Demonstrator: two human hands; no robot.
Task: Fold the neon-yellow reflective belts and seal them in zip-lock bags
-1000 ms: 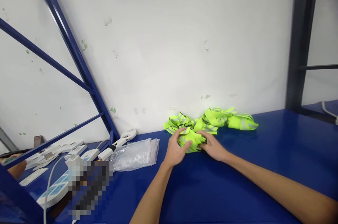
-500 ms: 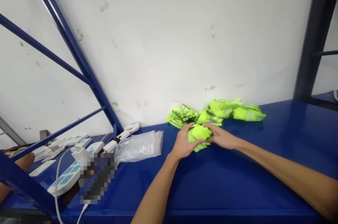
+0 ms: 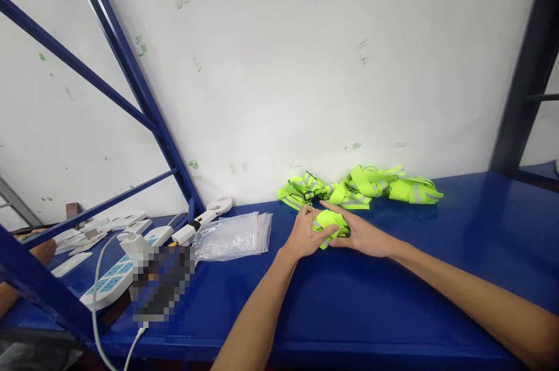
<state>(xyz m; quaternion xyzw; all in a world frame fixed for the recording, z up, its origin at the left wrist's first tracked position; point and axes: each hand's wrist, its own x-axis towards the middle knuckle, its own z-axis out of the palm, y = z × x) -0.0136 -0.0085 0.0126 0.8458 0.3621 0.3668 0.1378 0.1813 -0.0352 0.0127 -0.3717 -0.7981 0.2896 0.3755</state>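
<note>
Pinching lime fabric (image 3: 326, 218) between seemingly tightened fingers (image 3: 325, 233), left hand (image 3: 302, 236) and right hand (image 3: 363, 235) now cover it more.

Hands (image 3: 304, 235) cupped close together, forearms (image 3: 258, 307) angled inward

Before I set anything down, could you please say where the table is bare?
The table is bare between the straps, the right forearm and dark post, and, at the front, between right forearm and left forearm. Crowded: the left, with power strip, fan and bags, and along the wall at the straps.
</note>
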